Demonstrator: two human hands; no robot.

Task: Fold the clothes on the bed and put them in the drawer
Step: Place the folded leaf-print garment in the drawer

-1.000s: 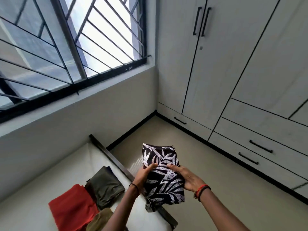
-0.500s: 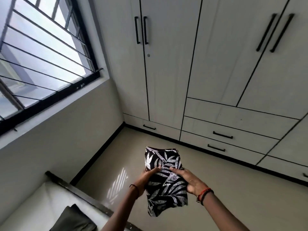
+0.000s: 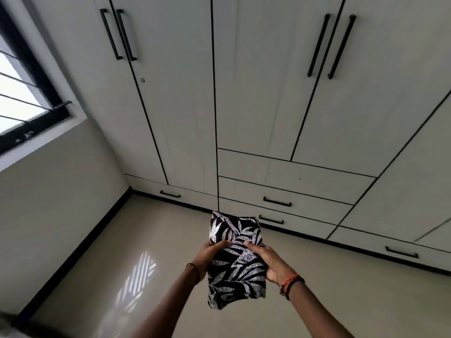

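Garment: a folded black cloth bundle printed with white leaves [image 3: 236, 261], held up in the air in front of the wardrobe, clear of the floor; its lower end droops a little below my hands.
Left hand: my left hand [image 3: 210, 258] is clamped on the bundle's left edge, thumb lying across the printed top face, the other fingers hidden beneath it.
Right hand: my right hand [image 3: 272, 263] grasps the bundle's right edge, thumb on top and pointing toward the left thumb, the rest of the fingers hidden under the cloth.
Wrists: a thin dark band [image 3: 194, 270] circles my left wrist; red and dark bangles [image 3: 291, 284] circle the right one.
Landmark: a tall white wardrobe with long black bar handles [image 3: 256, 93] fills the wall ahead.
Drawers: at the wardrobe's base, two white drawers with short black handles are stacked, an upper one [image 3: 280, 198] and a lower one [image 3: 290, 224]; both are shut. The far end of the bundle overlaps the lower drawer's left part in view.
Other drawers: a low drawer [image 3: 170, 191] sits at the wardrobe's left foot, another [image 3: 400, 250] at its right foot, both shut.
Floor: glossy beige tile [image 3: 146, 240] runs up to the wardrobe's base, with a striped patch of sunlight left of the bundle.
Window: a black-framed barred window [image 3: 22, 93] sits in the wall left of the wardrobe.
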